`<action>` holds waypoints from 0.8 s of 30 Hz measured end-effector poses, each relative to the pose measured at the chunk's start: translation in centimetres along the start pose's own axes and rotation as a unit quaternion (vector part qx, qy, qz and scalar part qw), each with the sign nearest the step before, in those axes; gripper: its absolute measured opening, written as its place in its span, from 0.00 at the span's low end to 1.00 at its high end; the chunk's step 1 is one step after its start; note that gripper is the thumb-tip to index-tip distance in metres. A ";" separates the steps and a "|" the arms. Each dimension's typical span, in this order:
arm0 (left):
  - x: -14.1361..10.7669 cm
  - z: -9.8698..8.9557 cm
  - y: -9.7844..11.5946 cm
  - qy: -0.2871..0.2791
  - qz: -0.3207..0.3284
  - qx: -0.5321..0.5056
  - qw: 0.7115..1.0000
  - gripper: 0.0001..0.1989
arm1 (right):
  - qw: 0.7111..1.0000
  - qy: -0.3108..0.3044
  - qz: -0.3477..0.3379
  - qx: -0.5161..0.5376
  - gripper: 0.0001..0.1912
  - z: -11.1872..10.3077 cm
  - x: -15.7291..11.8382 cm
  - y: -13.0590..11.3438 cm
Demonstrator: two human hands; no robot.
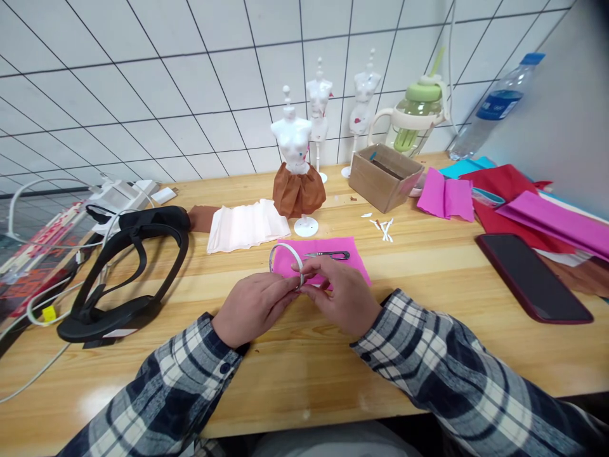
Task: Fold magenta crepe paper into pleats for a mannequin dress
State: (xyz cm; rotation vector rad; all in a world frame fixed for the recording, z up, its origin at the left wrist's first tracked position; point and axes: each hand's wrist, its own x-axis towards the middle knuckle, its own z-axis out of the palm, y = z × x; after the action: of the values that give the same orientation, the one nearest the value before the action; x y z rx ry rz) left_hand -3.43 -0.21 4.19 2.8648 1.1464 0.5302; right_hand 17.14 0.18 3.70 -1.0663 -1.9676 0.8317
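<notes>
My left hand [259, 306] and my right hand [343, 294] meet at the front centre, fingers pinched on a thin white tape roll [295, 254] held upright as a ring. Both hold its near side, and their fingertips hide that part of the rim. Beneath it lies a magenta cloth piece [356, 259], partly covered by my right hand. A pair of thread snips [335, 255] with dark handles rests on this cloth, just beyond my right fingers. Behind stands a white mini dress form [291, 136] wearing a gathered brown skirt [299, 192].
A pale cloth [248, 225] and black headset strap [137, 292] lie left. Two more dress forms [318, 105], a cardboard box [384, 179], a green-lidded cup [419, 114] and a bottle [499, 105] stand behind. White scraps [386, 231], coloured cloths [504, 190] and a phone [533, 279] are right.
</notes>
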 end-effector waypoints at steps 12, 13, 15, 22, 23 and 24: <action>0.1 0.0 0.1 -0.013 -0.017 -0.014 1.000 0.12 | 0.998 -0.014 0.021 -0.049 0.03 0.0 0.1 0.4; 0.1 0.0 0.1 -0.007 -0.016 -0.017 1.000 0.12 | 0.999 0.000 0.030 -0.042 0.07 0.0 0.1 0.5; 0.0 0.0 0.1 0.005 -0.016 -0.022 1.000 0.11 | 0.999 0.025 0.036 -0.028 0.15 0.1 0.1 0.5; 0.0 -0.1 0.1 -0.002 -0.046 -0.063 0.997 0.10 | 0.997 0.048 -0.030 -0.046 0.08 -0.4 0.2 0.4; 0.0 -0.1 0.1 -0.009 -0.049 -0.073 0.996 0.11 | 0.997 0.056 -0.033 -0.046 0.07 -0.6 0.2 0.4; 0.1 -0.2 0.1 -0.015 -0.049 -0.082 0.995 0.11 | 0.996 0.064 -0.036 -0.045 0.08 -0.7 0.2 0.3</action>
State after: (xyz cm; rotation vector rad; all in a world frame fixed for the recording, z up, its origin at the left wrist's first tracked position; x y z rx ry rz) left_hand -3.41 -0.25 4.43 2.6547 1.1728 0.5475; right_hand 17.76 0.59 3.85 -1.0666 -1.9390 0.6250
